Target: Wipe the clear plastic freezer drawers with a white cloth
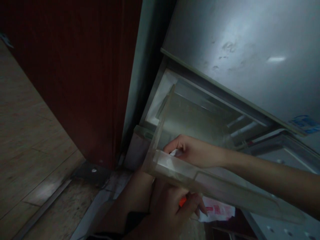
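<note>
A see-through plastic drawer [172,166] is pulled out of the lower part of a refrigerator. My right hand [190,150] reaches into it near the front left corner, fingers curled round a crumpled white tissue or cloth [174,152]. That white piece is mostly covered by the hand. Below the drawer front, my left hand [175,203] is closed. Something orange [183,201] shows between its fingers, and a white packet with red print [217,210] sticks out beyond them. Whether the orange part belongs to the packet, I cannot tell.
Above the drawer is the silver upper refrigerator door [225,40]. The opened lower door [287,160] stands at the right. A dark red wooden door [82,66] rises at the left, over a tiled floor [30,143]. My bent leg [132,193] is beneath the drawer.
</note>
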`<state>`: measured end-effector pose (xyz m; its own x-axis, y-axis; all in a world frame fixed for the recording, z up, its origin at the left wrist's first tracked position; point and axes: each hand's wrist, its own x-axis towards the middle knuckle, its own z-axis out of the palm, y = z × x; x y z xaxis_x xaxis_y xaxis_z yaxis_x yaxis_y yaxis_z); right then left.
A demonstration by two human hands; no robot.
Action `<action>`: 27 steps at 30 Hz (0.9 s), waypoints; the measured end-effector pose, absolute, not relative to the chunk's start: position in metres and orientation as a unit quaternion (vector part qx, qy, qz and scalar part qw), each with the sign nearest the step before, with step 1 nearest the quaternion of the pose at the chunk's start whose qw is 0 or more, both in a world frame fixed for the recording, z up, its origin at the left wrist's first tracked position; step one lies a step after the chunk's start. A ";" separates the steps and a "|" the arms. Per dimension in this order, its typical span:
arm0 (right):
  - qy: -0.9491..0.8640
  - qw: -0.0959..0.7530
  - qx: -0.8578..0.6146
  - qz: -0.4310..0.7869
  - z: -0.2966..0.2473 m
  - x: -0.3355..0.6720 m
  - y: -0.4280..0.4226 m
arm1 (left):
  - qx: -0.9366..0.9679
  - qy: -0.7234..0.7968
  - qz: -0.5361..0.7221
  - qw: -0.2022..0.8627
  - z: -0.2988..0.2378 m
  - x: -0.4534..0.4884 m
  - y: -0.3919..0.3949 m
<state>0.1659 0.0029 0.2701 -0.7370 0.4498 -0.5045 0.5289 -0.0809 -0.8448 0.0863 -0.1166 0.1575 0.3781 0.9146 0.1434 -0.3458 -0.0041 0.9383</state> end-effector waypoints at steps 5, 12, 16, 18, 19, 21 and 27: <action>0.666 -0.004 0.349 -0.659 0.272 0.166 0.008 | 0.490 0.262 0.481 0.678 0.158 0.088 -0.118; 0.675 -0.014 0.318 -0.666 0.266 0.161 0.011 | 0.485 0.268 0.484 0.677 0.156 0.090 -0.118; 0.667 0.028 0.299 -0.682 0.264 0.158 0.011 | 0.497 0.267 0.491 0.664 0.156 0.091 -0.117; 0.675 0.043 0.290 -0.677 0.265 0.157 0.012 | 0.492 0.262 0.488 0.671 0.156 0.091 -0.116; 0.683 0.048 0.288 -0.669 0.266 0.157 0.012 | 0.489 0.259 0.486 0.677 0.157 0.091 -0.116; 0.701 0.049 0.290 -0.650 0.269 0.158 0.013 | 0.481 0.255 0.484 0.685 0.157 0.092 -0.116; 0.712 -0.007 0.291 -0.639 0.270 0.166 0.014 | 0.473 0.248 0.489 0.690 0.157 0.092 -0.116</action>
<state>0.1657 0.0141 0.2704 -0.8309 0.4223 -0.3622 0.4054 0.0136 -0.9141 0.0920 -0.1161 0.1570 0.3999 0.9086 0.1203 -0.4397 0.0750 0.8950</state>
